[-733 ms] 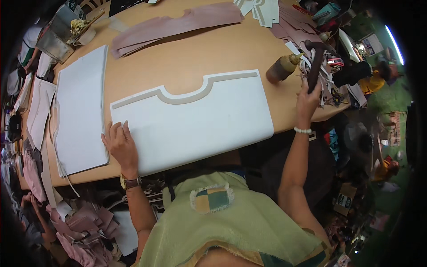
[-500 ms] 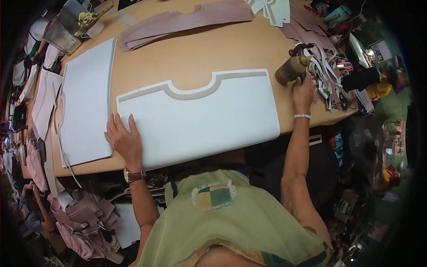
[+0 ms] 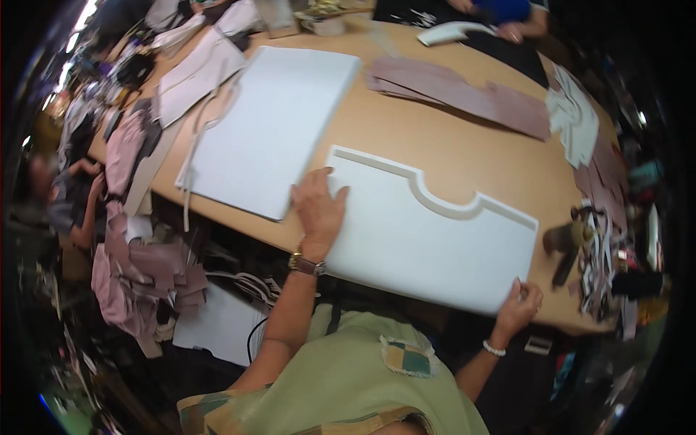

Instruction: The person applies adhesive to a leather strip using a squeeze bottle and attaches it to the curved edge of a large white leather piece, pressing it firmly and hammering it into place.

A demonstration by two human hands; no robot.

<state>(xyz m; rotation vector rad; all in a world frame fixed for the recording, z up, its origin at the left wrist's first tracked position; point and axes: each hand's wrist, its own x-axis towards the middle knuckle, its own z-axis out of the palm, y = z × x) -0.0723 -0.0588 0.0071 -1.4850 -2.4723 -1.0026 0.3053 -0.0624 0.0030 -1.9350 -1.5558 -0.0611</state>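
A white panel lies on the table in front of me, with a grey-beige strip along its notched far edge. My left hand rests on its left end with thumb and fingers spread. At the panel's right front corner, my right hand has its fingers curled and its thumb at the edge, closed on that corner. To the right of the panel stands a brown squeeze bottle, apart from my hand. A stack of large white sheets is to the left of my left hand.
Pink leather pieces lie at the far side of the wooden table. Strips and scraps crowd the right end. Pink scraps hang below the left edge. Another person's hand is at the far edge; someone sits at left.
My right hand has left the bottle and come to the panel's near right corner. The view has swung left, shifting everything rightward. My left hand stays on the panel's left end.
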